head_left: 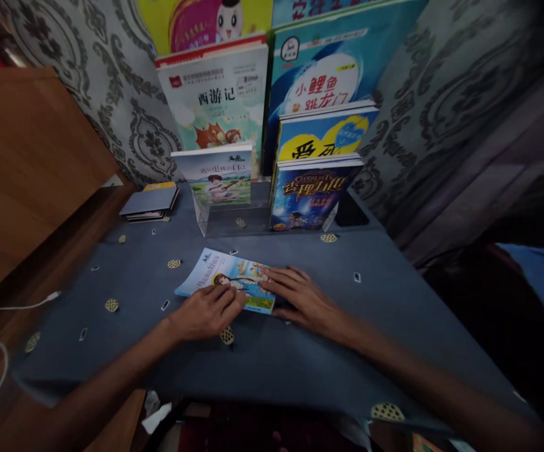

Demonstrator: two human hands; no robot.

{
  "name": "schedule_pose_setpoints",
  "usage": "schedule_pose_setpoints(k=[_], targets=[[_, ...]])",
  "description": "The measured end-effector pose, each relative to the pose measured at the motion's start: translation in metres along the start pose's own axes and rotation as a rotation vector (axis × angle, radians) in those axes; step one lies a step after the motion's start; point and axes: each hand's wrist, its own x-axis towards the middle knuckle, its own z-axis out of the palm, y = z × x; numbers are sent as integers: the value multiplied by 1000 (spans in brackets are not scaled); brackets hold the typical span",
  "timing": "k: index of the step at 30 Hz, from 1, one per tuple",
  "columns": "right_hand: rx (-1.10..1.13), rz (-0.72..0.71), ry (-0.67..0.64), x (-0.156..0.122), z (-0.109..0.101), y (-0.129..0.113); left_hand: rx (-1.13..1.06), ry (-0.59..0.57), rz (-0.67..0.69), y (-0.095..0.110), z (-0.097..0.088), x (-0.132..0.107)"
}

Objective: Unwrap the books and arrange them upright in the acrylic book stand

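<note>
A thin paperback book [234, 280] with a light blue illustrated cover lies at a slant on the cloth-covered table, its left corner slightly raised. My left hand [209, 310] has its fingers curled over the book's lower edge, with the thumb near the cover. At the book's right end, my right hand [300, 295] lays its fingers across the cover, and the thumb sits low by the edge. Both hands hold the same book. Part of the cover is hidden under the fingers.
Behind stands a clear tiered rack [229, 223] with several upright books, among them a dark blue book [307, 194]. A stack of small books [150, 201] lies at back left, a dark flat object [351, 212] at back right. A white cable [17, 307] runs at left.
</note>
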Motion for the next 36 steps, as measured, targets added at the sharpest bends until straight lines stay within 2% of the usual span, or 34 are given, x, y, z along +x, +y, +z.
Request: schedule_pose_setpoints(k=[4, 9, 11, 13, 16, 18, 20, 22, 24, 27, 30, 32, 36], targets=[[-86, 17, 75, 13, 0, -5, 1, 33, -23, -2, -2, 4], [-119, 41, 76, 18, -4, -9, -23, -79, -64, -13, -8, -13], [-50, 88, 95, 19, -6, -13, 8, -72, -79, -24, -15, -16], [72, 174, 123, 19, -8, -22, 74, -15, -98, -37, -27, -10], [350, 357, 207, 22, -9, -44, 211, 54, -102, -55, -51, 16], [597, 467, 314, 24, -6, -63, 284, 78, -77, -63, -65, 40], [959, 578, 428, 25, 2, -84, 289, 54, -60, -65, -70, 65], [1385, 723, 507, 25, 12, -102, 229, 8, -37, -63, -66, 89], [1730, 843, 595, 23, 21, -116, 129, -52, 18, -57, -51, 109], [2060, 927, 611, 17, 28, -126, -22, -181, 112, -43, -22, 132], [2214, 976, 582, 12, 30, -127, -149, -295, 152, -28, 3, 145], [2266, 1001, 580, 10, 31, -125, -219, -333, 146, -20, 14, 148], [2311, 1026, 514, 3, 31, -127, -350, -358, 41, -9, 31, 141]])
